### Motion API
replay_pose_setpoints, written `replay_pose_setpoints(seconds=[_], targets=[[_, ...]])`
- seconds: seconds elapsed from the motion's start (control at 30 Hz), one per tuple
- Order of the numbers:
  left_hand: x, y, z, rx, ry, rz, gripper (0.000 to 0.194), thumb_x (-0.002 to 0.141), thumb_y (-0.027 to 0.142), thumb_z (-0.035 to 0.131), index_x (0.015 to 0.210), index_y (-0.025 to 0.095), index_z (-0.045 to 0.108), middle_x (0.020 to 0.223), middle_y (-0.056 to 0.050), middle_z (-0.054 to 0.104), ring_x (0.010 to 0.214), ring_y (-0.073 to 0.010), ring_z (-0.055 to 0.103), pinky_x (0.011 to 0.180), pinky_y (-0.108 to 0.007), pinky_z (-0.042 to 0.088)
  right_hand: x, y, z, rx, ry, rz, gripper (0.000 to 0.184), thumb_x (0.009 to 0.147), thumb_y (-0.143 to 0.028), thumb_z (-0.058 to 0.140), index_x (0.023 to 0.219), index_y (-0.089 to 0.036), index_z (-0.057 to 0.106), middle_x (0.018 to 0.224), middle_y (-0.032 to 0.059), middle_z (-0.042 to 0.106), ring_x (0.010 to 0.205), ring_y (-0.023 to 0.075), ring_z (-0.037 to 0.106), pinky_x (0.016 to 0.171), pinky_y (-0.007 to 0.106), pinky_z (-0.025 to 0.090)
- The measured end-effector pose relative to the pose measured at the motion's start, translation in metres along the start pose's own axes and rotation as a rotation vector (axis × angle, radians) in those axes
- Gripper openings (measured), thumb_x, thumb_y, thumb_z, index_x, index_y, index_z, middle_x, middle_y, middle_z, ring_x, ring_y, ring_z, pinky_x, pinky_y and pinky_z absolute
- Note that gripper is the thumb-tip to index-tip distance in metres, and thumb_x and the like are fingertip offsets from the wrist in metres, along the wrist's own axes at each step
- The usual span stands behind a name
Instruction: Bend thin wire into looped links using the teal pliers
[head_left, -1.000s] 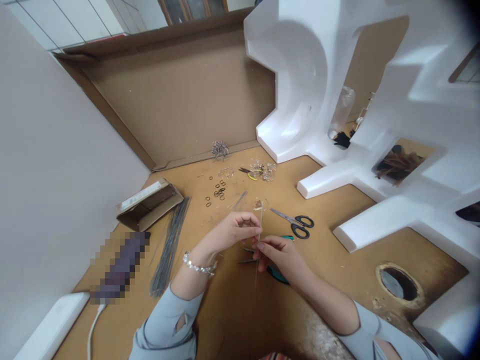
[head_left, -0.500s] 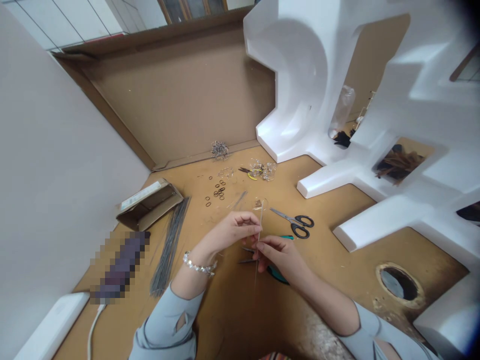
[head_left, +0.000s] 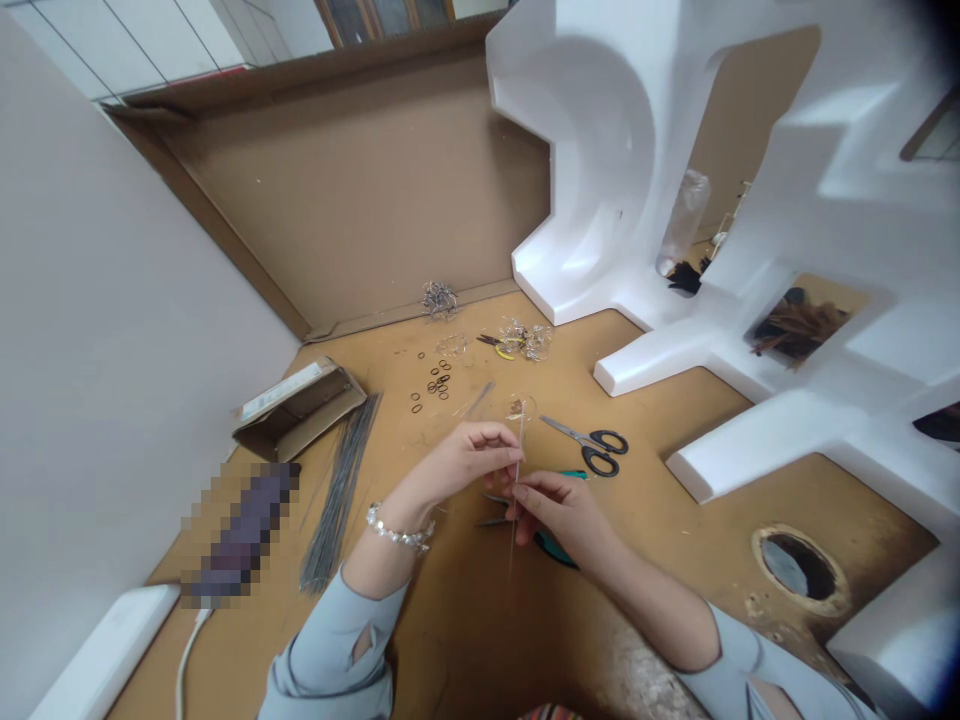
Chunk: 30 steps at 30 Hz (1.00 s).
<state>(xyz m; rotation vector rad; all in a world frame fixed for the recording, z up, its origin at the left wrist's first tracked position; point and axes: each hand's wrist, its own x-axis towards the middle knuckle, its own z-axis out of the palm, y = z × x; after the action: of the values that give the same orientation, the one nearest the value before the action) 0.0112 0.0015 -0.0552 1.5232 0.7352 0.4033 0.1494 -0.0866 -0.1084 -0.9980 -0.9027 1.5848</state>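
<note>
**Both hands pinch one thin wire over the board**

At the left we see a bundle of grey wires [head_left: 341, 490] lying flat. Our left hand [head_left: 457, 462] grips a thin wire [head_left: 518, 455] between thumb and fingertips; the wire stands nearly upright above the brown board [head_left: 480, 620]. Our right hand [head_left: 559, 510] pinches it just below. Teal-handled pliers [head_left: 553, 548] lie beneath, black-handled scissors [head_left: 589, 446] just right.

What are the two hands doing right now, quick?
Left hand: closed, pinching the thin wire near its middle.
Right hand: closed, pinching the same wire just below the left hand.
</note>
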Motion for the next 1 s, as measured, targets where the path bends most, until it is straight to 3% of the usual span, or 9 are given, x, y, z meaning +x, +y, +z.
replay_pose_setpoints(seconds=[1.0], targets=[[-0.0006,0.0026,0.0026,0.023,0.016,0.006,0.018,0.079,0.029,0.058,0.072,0.012,0.060,0.062,0.000,0.060,0.053,-0.0074,0.053,0.054,-0.020,0.043,-0.0002,0.0009,0.0001,0.007,0.006,0.005,0.028,0.068,-0.044,0.065,0.072,-0.016,0.063,0.061,-0.0007,0.062,0.043,0.0098,0.055,0.046,0.023,0.041]])
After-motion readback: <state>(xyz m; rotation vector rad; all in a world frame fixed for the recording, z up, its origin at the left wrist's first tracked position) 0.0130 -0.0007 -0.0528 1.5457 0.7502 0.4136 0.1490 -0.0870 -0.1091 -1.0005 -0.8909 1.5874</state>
